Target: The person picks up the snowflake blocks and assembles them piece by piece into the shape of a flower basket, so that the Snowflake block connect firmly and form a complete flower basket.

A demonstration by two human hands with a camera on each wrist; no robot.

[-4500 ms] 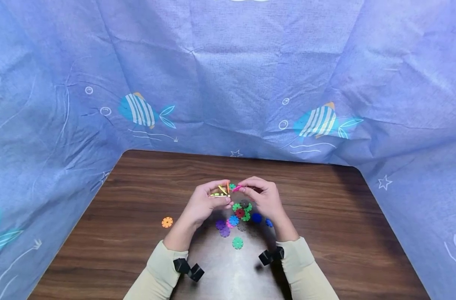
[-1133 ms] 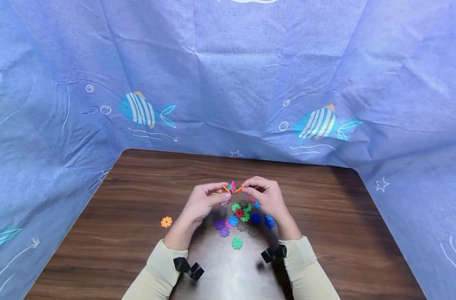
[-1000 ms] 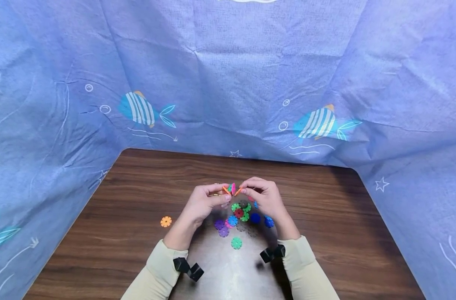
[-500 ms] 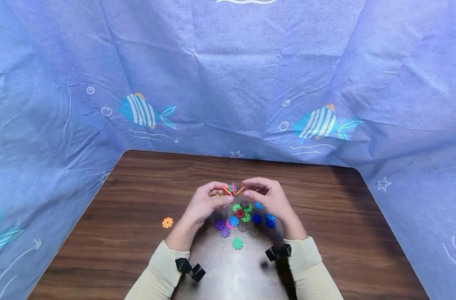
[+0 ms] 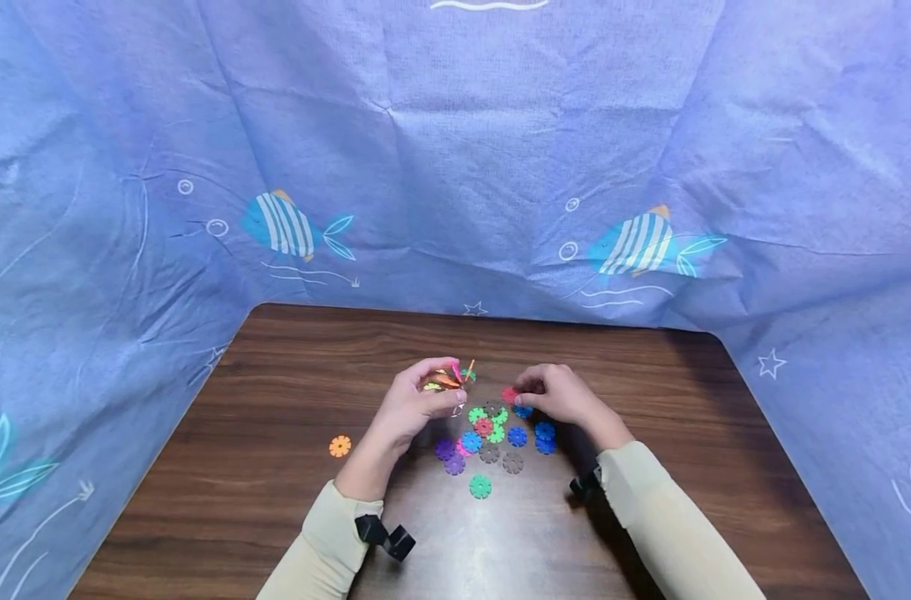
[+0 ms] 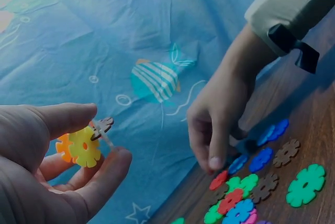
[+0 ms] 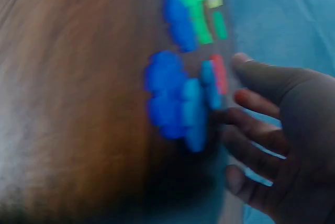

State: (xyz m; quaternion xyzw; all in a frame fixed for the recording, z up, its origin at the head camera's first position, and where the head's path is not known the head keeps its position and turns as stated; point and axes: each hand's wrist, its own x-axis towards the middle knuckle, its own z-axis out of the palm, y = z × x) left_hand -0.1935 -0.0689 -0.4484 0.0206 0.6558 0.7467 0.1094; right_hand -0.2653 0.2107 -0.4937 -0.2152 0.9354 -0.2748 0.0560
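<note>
Nearest to me, over the dark surface (image 5: 200, 500), are my pale sleeves (image 5: 312, 542), each with a black device (image 5: 383, 537) at the wrist. Past them lies a green disc (image 5: 481, 487); an orange disc (image 5: 340, 446) sits well to its left. Next comes a loose pile (image 5: 472, 442) of purple, blue, grey-brown, pink, green and red discs, with two blue discs (image 5: 545, 444) off to its right. My left grip (image 5: 416, 404) pinches a cluster (image 6: 85, 148) of joined discs above the surface; yellow, orange, pink and brown ones show. My right grip (image 5: 563, 396) is loose, thumb and fingers apart, its fingertips at a red disc (image 5: 509, 395); whether they touch it I cannot tell. Farthest off hangs a blue cloth (image 5: 470, 183) with striped fish (image 5: 281, 225).
</note>
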